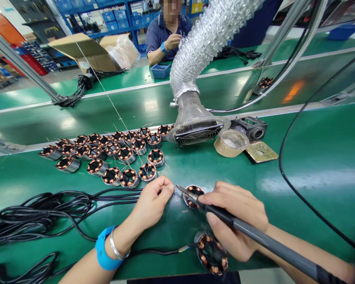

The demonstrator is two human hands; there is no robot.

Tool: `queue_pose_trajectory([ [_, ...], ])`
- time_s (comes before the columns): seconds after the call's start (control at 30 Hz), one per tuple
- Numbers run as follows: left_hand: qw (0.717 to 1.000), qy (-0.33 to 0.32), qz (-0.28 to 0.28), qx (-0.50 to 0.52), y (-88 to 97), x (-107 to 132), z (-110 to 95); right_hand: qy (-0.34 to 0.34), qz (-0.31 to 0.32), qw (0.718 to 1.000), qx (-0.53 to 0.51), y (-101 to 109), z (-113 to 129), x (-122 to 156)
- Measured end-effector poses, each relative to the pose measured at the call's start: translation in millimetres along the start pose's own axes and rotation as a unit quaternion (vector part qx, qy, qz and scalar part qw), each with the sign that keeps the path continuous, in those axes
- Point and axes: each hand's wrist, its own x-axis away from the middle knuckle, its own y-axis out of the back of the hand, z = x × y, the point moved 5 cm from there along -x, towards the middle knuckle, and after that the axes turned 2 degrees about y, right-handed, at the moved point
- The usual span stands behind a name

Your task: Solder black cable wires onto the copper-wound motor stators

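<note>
My right hand (239, 215) grips a soldering iron (266, 241) like a pen, its tip pointing left, close to my left fingertips. My left hand (155, 201) is closed in a pinch; thin wire ends show at its fingertips, partly hidden. Black cables (115, 196) run from the left and pass out of sight behind that hand. Under the iron's tip lies a ring-shaped motor stator (192, 202) with copper windings, partly covered by the iron. A second stator (212, 254), joined to a black cable by coloured wires, rests nearer to me, below my right hand.
Several copper-wound stators (126, 154) stand in rows at the back left. A fume extraction hood (195, 122) hangs over the green bench, beside a tape roll (232, 142) and a sponge pad (260, 152). Coiled black cables (26, 215) lie left. Opposite sits a co-worker (168, 33).
</note>
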Motion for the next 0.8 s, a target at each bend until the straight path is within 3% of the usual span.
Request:
queue_pose_trajectory([
  [0.4, 1.0, -0.004, 0.007, -0.007, 0.2, 0, 2, 0.009, -0.053, 0.999, -0.007, 10, -4, 1],
  [0.8, 1.0, -0.005, 0.004, -0.013, -0.3, 1, 2, -0.008, -0.003, 1.0, -0.025, 2, -5, 1],
])
